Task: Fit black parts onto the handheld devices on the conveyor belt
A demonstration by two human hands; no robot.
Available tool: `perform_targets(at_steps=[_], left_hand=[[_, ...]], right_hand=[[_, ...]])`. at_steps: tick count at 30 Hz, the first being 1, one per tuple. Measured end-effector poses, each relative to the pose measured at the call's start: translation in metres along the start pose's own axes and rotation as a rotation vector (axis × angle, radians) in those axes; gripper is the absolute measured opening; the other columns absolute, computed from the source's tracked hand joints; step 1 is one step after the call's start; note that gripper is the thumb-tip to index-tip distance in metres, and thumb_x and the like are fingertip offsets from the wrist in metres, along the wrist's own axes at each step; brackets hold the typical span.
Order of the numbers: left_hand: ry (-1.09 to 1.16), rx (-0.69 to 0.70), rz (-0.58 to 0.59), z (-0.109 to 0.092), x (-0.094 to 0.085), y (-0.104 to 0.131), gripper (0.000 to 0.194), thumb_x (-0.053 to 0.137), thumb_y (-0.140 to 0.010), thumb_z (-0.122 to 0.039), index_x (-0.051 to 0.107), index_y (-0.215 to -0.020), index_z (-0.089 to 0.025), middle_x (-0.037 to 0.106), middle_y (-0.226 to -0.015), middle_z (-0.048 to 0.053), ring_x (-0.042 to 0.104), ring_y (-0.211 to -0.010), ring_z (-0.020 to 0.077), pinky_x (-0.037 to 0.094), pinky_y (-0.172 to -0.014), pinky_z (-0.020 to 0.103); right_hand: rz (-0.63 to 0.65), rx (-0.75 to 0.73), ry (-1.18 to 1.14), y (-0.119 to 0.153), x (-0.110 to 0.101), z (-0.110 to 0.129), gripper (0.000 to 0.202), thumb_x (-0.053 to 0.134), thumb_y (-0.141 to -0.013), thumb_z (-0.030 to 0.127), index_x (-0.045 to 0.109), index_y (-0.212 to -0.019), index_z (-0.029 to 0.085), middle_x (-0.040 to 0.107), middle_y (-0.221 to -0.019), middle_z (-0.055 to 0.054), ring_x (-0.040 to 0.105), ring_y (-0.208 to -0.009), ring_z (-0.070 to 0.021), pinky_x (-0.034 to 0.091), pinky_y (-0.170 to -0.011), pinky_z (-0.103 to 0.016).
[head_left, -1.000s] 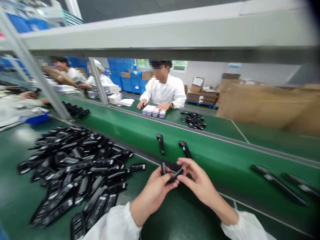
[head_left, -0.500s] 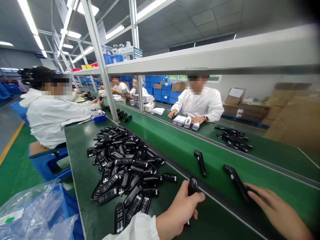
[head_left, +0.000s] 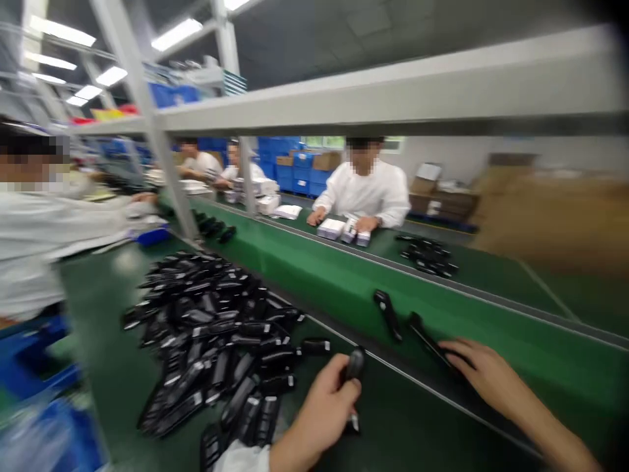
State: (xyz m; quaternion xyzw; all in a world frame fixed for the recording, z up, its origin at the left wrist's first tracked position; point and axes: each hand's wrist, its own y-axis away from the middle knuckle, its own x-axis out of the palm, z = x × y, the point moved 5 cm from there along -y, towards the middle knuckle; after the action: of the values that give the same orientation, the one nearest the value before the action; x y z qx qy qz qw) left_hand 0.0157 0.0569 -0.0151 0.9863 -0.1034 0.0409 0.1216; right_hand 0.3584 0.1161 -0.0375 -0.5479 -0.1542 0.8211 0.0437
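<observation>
My left hand is closed around a black handheld device, whose rounded end sticks up past the thumb. A second dark piece with a white label shows just under that hand. Over the green belt, my right hand has its fingers around the lower part of a long black device with an angled head. Just left of it, a similar black device lies on the belt. To the left of my left hand spreads a big heap of black devices, several with small white labels.
A metal post and a long shelf frame the bench. Across the belt, a person in white handles white boxes near a small black pile. Another person sits at left by a blue tray.
The view has swung, blurring the scene and shifting most things left. My right hand has closed on the device on the belt, which now lies at a different angle. My left hand keeps its hold.
</observation>
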Motion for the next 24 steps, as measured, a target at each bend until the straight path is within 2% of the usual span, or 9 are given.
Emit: perform_targets(at_steps=[2,5,8,10,13,17,20,24], left_hand=[[0.001,0.007,0.014,-0.003,-0.004,-0.001,0.028,0.066,-0.076,-0.037,0.062,-0.098,-0.020,0.047,-0.068,-0.005,0.046,-0.058,0.0106,0.040,-0.059,0.023],[-0.008,-0.045,0.016,-0.002,-0.011,-0.008,0.035,0.073,-0.072,-0.043,0.065,-0.098,-0.022,0.051,-0.071,-0.004,0.048,-0.061,0.0122,0.043,-0.063,0.024],[-0.049,-0.065,0.042,0.000,-0.013,-0.010,0.035,0.074,-0.070,-0.045,0.066,-0.094,-0.022,0.051,-0.070,-0.004,0.049,-0.062,0.0135,0.044,-0.064,0.025],[-0.074,-0.073,0.057,0.001,-0.012,-0.009,0.036,0.074,-0.070,-0.046,0.066,-0.095,-0.022,0.053,-0.072,-0.004,0.050,-0.064,0.0141,0.045,-0.065,0.025],[-0.094,-0.087,0.060,0.000,-0.011,-0.007,0.041,0.074,-0.069,-0.049,0.065,-0.098,-0.022,0.058,-0.076,-0.002,0.051,-0.066,0.0149,0.046,-0.066,0.025],[-0.088,-0.131,0.032,0.000,-0.014,-0.006,0.050,0.078,-0.063,-0.053,0.066,-0.101,-0.023,0.063,-0.080,-0.001,0.054,-0.068,0.0162,0.048,-0.068,0.026],[-0.086,-0.166,0.009,0.003,-0.017,-0.007,0.055,0.080,-0.059,-0.055,0.066,-0.103,-0.024,0.065,-0.081,-0.001,0.058,-0.073,0.0181,0.050,-0.070,0.026],[-0.072,-0.189,0.034,0.011,-0.022,-0.012,0.057,0.083,-0.057,-0.054,0.064,-0.103,-0.025,0.058,-0.066,-0.003,0.062,-0.085,0.0233,0.052,-0.075,0.025]], right_hand=[[0.066,0.054,-0.006,-0.001,-0.014,0.017,0.039,0.041,-0.093,0.043,0.075,-0.107,0.029,0.073,-0.112,-0.008,0.069,-0.101,-0.0318,0.057,-0.086,-0.047],[0.050,0.070,0.022,-0.001,-0.033,0.038,0.036,0.041,-0.098,0.034,0.072,-0.114,0.028,0.067,-0.124,-0.008,0.063,-0.113,-0.0292,0.051,-0.099,-0.047],[0.094,0.002,0.087,0.007,-0.029,0.056,0.029,0.048,-0.097,0.029,0.073,-0.112,0.031,0.061,-0.131,-0.007,0.058,-0.119,-0.0285,0.049,-0.101,-0.046],[0.116,-0.020,0.169,0.012,-0.020,0.057,0.029,0.050,-0.095,0.022,0.074,-0.109,0.030,0.060,-0.131,-0.009,0.058,-0.115,-0.0287,0.051,-0.096,-0.044],[0.071,0.067,0.236,0.009,-0.015,0.035,0.033,0.046,-0.095,0.017,0.070,-0.117,0.025,0.063,-0.125,-0.012,0.060,-0.110,-0.0291,0.053,-0.092,-0.044],[-0.032,0.307,0.048,0.004,-0.028,-0.018,0.038,0.042,-0.099,0.026,0.057,-0.134,0.022,0.071,-0.115,-0.010,0.067,-0.105,-0.0274,0.053,-0.092,-0.042],[-0.121,0.460,-0.055,0.010,-0.041,-0.049,0.038,0.046,-0.096,0.026,0.059,-0.131,0.019,0.073,-0.111,-0.010,0.069,-0.104,-0.0261,0.051,-0.096,-0.040],[-0.133,0.510,-0.068,0.019,-0.046,-0.062,0.033,0.050,-0.094,0.032,0.069,-0.118,0.019,0.073,-0.113,-0.010,0.068,-0.107,-0.0268,0.051,-0.097,-0.040]])
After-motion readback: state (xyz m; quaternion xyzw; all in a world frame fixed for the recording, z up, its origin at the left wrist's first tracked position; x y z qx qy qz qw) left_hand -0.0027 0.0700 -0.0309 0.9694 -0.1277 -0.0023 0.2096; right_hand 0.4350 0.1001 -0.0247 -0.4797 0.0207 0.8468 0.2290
